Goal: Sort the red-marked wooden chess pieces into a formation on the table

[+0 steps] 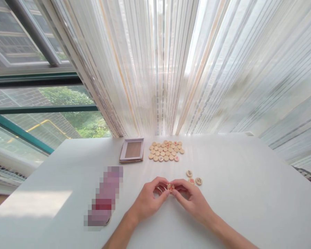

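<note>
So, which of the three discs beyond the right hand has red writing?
The lower-left disc, by the right hand: its character is red; the top disc and rightmost disc bear dark ones.

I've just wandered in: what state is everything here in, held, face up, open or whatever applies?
Left hand: fingertips gripping the held disc
Right hand: fingertips gripping the same disc
Held disc: tilted, red marking showing
Three nearby discs: flat, marked sides up
Grouped discs: flat, mostly blank sides up
Box: lying flat; open or windowed, unclear
Curtain: drawn, left window panes uncovered
Pixelated item: cannot tell
</note>
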Tool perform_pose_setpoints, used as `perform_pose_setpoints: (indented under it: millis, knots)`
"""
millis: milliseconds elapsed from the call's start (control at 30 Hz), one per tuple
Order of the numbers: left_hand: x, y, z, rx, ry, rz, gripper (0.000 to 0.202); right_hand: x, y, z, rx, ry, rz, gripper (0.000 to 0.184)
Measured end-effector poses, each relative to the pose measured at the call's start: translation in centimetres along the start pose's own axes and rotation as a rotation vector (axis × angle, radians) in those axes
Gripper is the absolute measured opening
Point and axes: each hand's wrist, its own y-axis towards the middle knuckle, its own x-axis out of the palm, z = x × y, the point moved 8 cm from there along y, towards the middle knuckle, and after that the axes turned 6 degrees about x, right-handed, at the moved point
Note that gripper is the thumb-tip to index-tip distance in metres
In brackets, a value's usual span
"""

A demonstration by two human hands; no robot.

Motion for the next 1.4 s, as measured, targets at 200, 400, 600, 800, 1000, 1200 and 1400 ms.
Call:
perform_pose_setpoints:
  millis: [200, 400, 600, 800, 1000, 1200, 1400]
  knots:
    - [0.12, -0.08, -0.24, -0.002, 0.023, -0.01, 0.025, -0.12, 0.02, 0.35, 0.04, 0.01, 0.008, 0.019]
    - [0.02, -0.18, -0.54, -0.026, 0.001, -0.001, 0.026, -0.17, 0.03, 0.53, 0.039, 0.027, 0.009, 0.022]
    - [0.35, -0.36, -0.09, 0.017, 0.061, 0.001, 0.021, -0.25, 0.0, 0.27, 0.026, -0.003, 0.027, 0.02]
    - [0.68, -0.6, 0.12, 0.05, 0.123, -0.006, 0.018, -0.47, 0.06, 0.75, 0.064, -0.025, 0.061, 0.018]
    - [0.68, -0.6, 0.2, 0.045, 0.11, -0.016, 0.018, -0.32, -0.09, 0.87, 0.117, 0.022, 0.038, 0.022]
    - [0.56, -0.66, -0.44, 0.013, 0.097, -0.017, 0.021, -0.23, -0.15, 0.64, 0.099, 0.06, 0.008, 0.023]
    - [0.23, -0.55, -0.44, 0.011, 0.058, 0.005, 0.024, -0.09, -0.18, -0.03, 0.043, 0.032, -0.021, 0.022]
